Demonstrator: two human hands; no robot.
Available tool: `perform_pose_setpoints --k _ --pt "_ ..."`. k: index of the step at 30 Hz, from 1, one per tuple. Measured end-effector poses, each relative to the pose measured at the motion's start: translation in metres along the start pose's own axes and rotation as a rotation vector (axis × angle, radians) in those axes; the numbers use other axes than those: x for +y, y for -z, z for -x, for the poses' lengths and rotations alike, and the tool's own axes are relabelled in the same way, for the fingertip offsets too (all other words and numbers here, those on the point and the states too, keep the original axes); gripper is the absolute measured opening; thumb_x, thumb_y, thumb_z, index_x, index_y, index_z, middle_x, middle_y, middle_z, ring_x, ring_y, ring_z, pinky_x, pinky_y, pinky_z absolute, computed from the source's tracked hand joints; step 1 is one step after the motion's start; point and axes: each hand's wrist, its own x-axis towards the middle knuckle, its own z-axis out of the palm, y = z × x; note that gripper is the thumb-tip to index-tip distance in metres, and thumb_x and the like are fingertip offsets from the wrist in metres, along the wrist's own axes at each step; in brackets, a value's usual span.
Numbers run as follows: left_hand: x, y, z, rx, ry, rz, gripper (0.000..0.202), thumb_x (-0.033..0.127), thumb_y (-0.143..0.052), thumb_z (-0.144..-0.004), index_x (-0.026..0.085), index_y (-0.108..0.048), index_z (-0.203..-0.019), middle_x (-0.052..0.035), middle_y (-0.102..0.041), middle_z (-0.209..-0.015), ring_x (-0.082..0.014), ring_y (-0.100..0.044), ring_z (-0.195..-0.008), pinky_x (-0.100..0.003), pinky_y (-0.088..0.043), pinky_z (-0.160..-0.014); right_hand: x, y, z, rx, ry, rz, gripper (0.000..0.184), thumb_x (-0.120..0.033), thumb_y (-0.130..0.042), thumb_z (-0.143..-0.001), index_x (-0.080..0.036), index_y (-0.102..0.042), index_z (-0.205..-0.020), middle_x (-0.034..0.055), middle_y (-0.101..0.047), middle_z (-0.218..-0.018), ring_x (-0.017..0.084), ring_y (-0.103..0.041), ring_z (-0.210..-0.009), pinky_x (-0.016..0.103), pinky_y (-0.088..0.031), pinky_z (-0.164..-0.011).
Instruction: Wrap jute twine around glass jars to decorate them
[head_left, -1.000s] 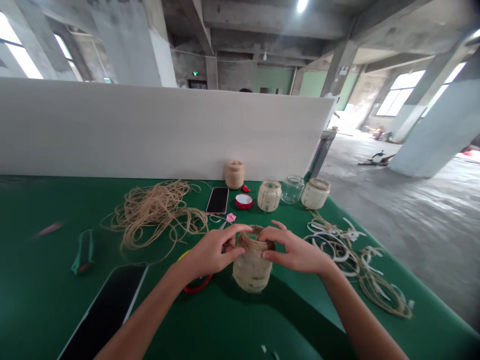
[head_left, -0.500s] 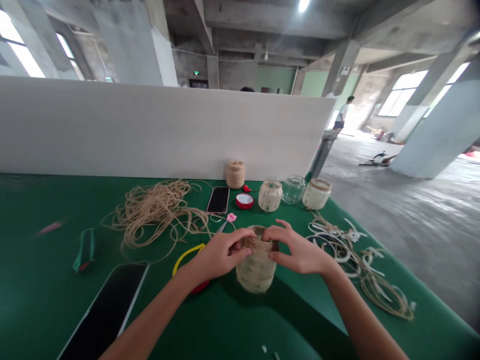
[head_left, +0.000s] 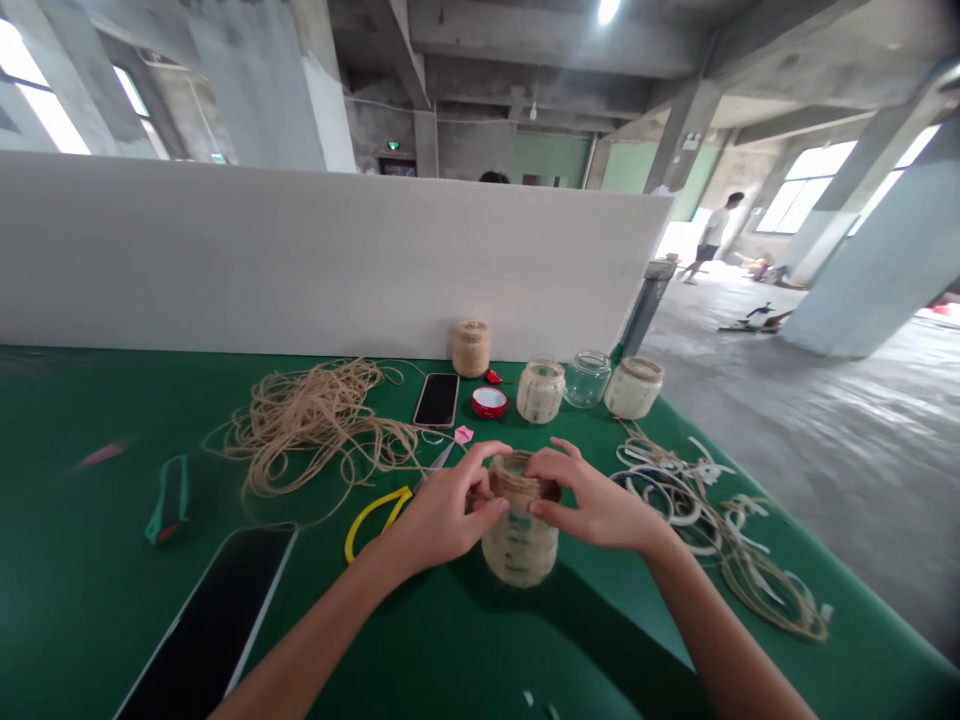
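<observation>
A glass jar partly wrapped in tan twine stands upright on the green table in front of me. My left hand grips its neck from the left, thumb and fingers curled round the rim. From the right, my right hand pinches the twine-wound neck. A loose heap of tan twine lies to the left behind the jar. Scissors with yellow and red handles lie just left of my left hand.
A dark tablet lies at front left, a phone and a red lid further back. Wrapped and bare jars stand along the white partition. Twine and white strip scraps litter the right edge. A person walks far off.
The jar has shifted slightly right and turned between my hands, and my left hand has uncovered the yellow scissor handle. The distant person has walked to the right.
</observation>
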Motion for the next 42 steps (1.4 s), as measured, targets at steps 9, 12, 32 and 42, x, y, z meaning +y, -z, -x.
perform_pose_setpoints --k 9,12,32,42 --pt "-0.016 0.012 -0.004 -0.061 0.004 -0.064 0.043 0.033 -0.045 -0.084 0.025 -0.038 -0.126 0.0047 -0.043 -0.063 -0.0098 -0.041 -0.053 -0.02 -0.03 -0.051 0.007 0.0 0.0 -0.015 0.007 -0.024 0.008 -0.027 -0.05 -0.081 -0.02 -0.047 -0.084 -0.0035 -0.05 -0.073 0.012 -0.052 -0.075 0.047 -0.012 -0.105" --pt "-0.02 0.01 -0.006 -0.091 0.018 -0.022 0.041 0.035 -0.042 -0.086 0.023 -0.04 -0.125 0.0051 -0.039 -0.06 -0.0094 -0.037 -0.052 -0.02 -0.029 -0.05 0.01 0.001 0.001 -0.025 -0.004 -0.033 0.014 -0.03 -0.05 -0.082 -0.021 -0.049 -0.091 -0.002 -0.053 -0.078 0.013 -0.053 -0.074 0.049 -0.01 -0.106" --pt "0.003 -0.004 -0.003 -0.034 0.046 -0.043 0.035 0.031 -0.049 -0.082 0.025 -0.042 -0.116 0.0074 -0.039 -0.055 -0.0103 -0.042 -0.051 -0.02 -0.025 -0.048 -0.006 0.003 0.0 0.026 -0.022 0.058 0.004 -0.023 -0.048 -0.08 -0.02 -0.05 -0.082 -0.0004 -0.053 -0.075 0.017 -0.052 -0.085 0.056 -0.001 -0.102" --pt "-0.021 0.01 -0.007 -0.123 -0.003 -0.049 0.04 0.03 -0.046 -0.084 0.025 -0.04 -0.124 0.0063 -0.041 -0.059 -0.009 -0.04 -0.053 -0.019 -0.029 -0.051 -0.001 0.003 0.001 -0.008 -0.027 0.024 0.008 -0.025 -0.049 -0.081 -0.02 -0.048 -0.087 -0.0005 -0.049 -0.077 0.017 -0.052 -0.087 0.055 0.001 -0.102"
